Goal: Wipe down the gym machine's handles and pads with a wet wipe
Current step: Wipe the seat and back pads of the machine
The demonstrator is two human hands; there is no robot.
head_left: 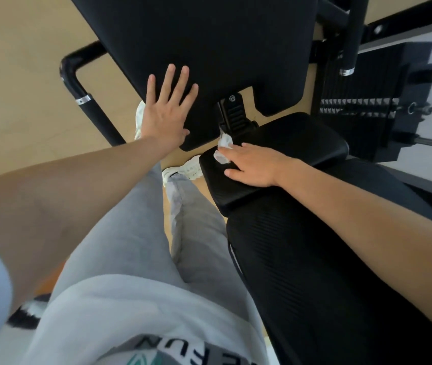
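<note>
Wet wipe, white and crumpled, is lying on the small black pad, at the pad's end nearest the adjustment bracket, and part of it is sticking out past the fingertips. The right hand is pressing it down palm-first, fingers lying nearly straight over it and the thumb resting on the pad's near edge. The left hand is lying flat and spread, holding nothing, on the lower left corner of the large black back pad. A long ribbed pad is running under the right forearm towards the camera, touching the small pad's near end. A black handle with a silver ring is curving out past the back pad's left edge, and another handle is hanging near its right edge, in front of the weight stack. The person is wearing grey trousers and white shoes, and is standing on a pale wooden floor.
</note>
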